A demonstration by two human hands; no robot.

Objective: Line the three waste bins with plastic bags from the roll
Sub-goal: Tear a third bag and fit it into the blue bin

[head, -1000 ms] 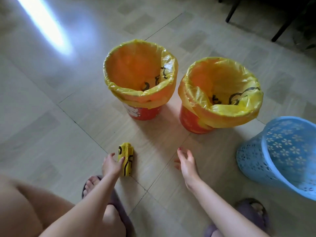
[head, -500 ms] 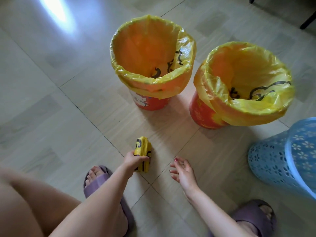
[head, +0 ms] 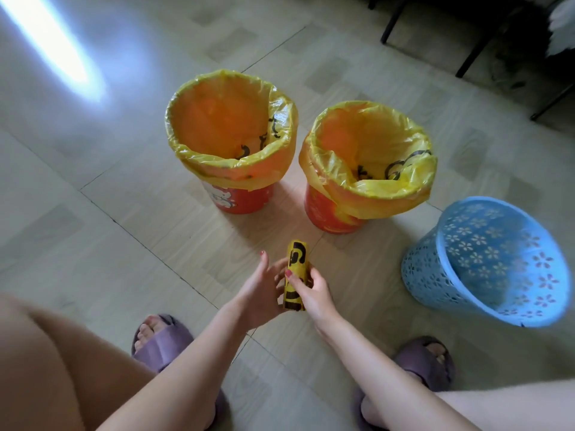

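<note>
Two red bins stand on the tiled floor, each with a yellow plastic bag folded over its rim: the left red bin [head: 239, 199] and the right red bin [head: 323, 214]. A blue perforated bin [head: 485, 262] with flower cut-outs stands at the right with no bag in it. The yellow roll of bags [head: 295, 269], printed in black, is held upright in front of me above the floor. My right hand [head: 311, 289] grips its right side. My left hand [head: 259, 289] holds it from the left, with the fingers spread.
My two feet in purple slippers, the left slipper [head: 161, 340] and the right slipper [head: 426, 362], rest on the floor near me. Dark chair or table legs [head: 469, 54] stand at the far right. A bright patch of light [head: 56, 54] lies on the floor at the upper left.
My left hand lifted the roll off the floor and carried it to the right. My right hand came in and closed on it.
</note>
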